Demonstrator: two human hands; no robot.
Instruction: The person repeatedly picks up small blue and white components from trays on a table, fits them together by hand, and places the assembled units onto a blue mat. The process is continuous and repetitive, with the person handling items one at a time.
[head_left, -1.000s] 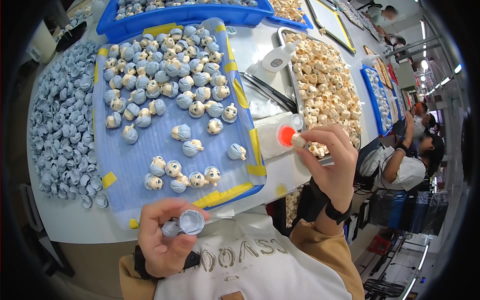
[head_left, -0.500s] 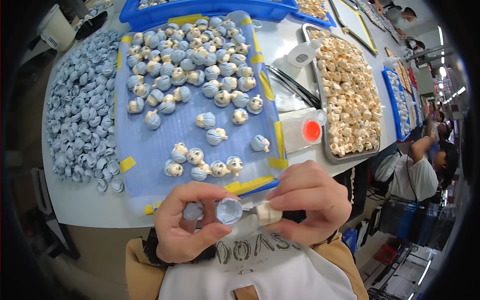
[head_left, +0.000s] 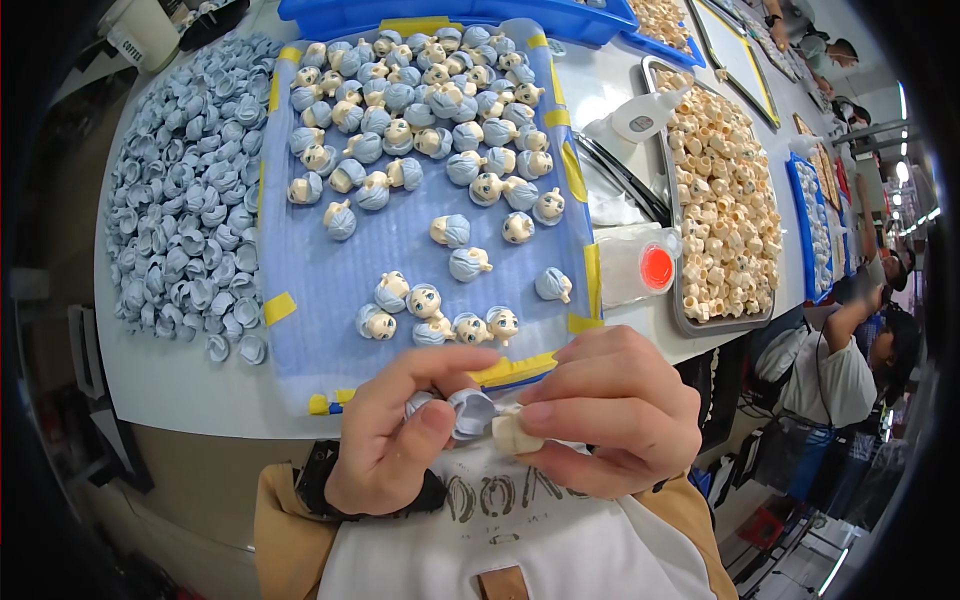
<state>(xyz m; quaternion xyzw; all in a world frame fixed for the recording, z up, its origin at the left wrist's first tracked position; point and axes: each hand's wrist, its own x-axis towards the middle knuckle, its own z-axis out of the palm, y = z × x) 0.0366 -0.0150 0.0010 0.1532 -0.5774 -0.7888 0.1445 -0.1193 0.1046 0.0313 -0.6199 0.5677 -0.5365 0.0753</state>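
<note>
My left hand [head_left: 395, 430] is closed around a hollow light-blue doll hair shell [head_left: 472, 413], its open side turned toward the right. A second blue hair shell [head_left: 419, 402] sits deeper among the same fingers, partly hidden. Between thumb and fingers of my right hand [head_left: 620, 415] is a cream doll face piece [head_left: 513, 433]. It is right beside the shell's rim; whether they touch I cannot tell. Just beyond my hands, a blue mat-lined tray [head_left: 350, 285] bears many assembled blue-haired doll heads [head_left: 470, 264], several lying near its front edge.
A heap of loose blue hair shells [head_left: 185, 200] covers the table's left side. On the right stands a metal tray [head_left: 690, 327] of cream face pieces. Between the trays lie black tweezers [head_left: 625, 180], a white squeeze bottle [head_left: 640, 118] and a small container with a red-orange centre [head_left: 656, 268]. Other people work far right.
My hands have come together, bringing the cream face piece leftward and close to the hair shell. The shell has turned its hollow toward the right. The whole view has shifted slightly.
</note>
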